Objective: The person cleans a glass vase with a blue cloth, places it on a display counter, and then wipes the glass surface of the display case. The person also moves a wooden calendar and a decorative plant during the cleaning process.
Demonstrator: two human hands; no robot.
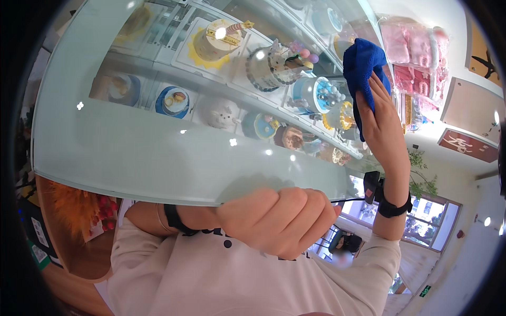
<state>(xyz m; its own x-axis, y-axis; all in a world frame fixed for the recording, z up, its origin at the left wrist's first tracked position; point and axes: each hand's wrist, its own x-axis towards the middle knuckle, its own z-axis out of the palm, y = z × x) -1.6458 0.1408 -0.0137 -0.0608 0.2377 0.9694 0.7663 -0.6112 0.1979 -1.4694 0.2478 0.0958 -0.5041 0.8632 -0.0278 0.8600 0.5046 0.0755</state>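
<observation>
My right hand (381, 118) is raised at the right, its fingers pressing and gripping a blue microfiber cloth (361, 65) at the far side of a glass cake display case (130, 158). A black band and a small black device sit on that wrist. My left hand (276, 221) is curled into a fist by the near edge of the glass top, with nothing visible in it; its palm side is hidden. Beneath the glass stand decorated cakes, among them a white one with a yellow base (219, 39) and a blue one (314, 94).
Pink packaged goods (415, 59) are beyond the case at the upper right. A wooden tray or shelf (83, 260) with orange plumes (73, 209) and red berries lies at the lower left. Green branches (419, 177) and windows (427, 217) show at the right.
</observation>
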